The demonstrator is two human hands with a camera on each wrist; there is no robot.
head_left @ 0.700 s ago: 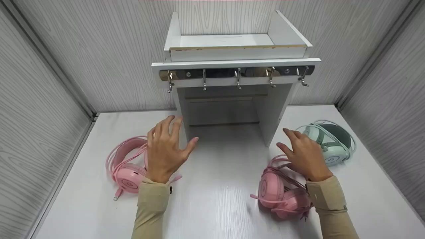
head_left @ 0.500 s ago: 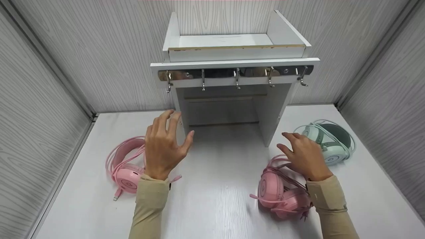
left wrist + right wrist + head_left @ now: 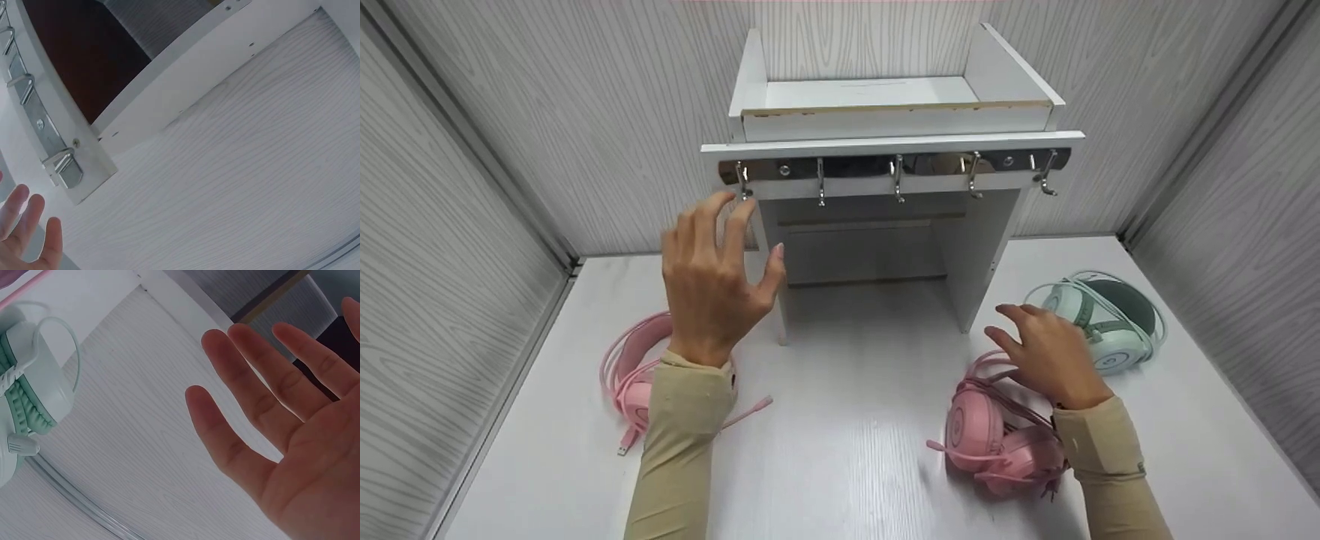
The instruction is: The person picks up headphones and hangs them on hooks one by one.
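Pale wood-grain panels (image 3: 660,112) closed in the back and both sides of a white tabletop (image 3: 855,457). Against the back stood a white shelf unit (image 3: 898,124), and across its front ran a shiny rail (image 3: 859,166) of five metal hooks.

The left hand (image 3: 709,289) was raised with its fingers spread and slightly bent, the thumb well apart from them. It held nothing; in the left wrist view a gap showed between its fingertips and the end hook (image 3: 67,169). Below, partly hidden by the hand and its beige sleeve (image 3: 686,412), one pink headset (image 3: 641,345) lay on the tabletop, its USB plug (image 3: 627,441) pointing towards the near edge.

The right hand (image 3: 1050,356) also held nothing, its fingers loosely bent and separated, as the right wrist view showed. From above, it overlapped the far side of a second pink headset (image 3: 975,424), which lay on the right with its cable bundled. Just beyond, a mint-green headset (image 3: 1114,352) lay near the right-hand panel.
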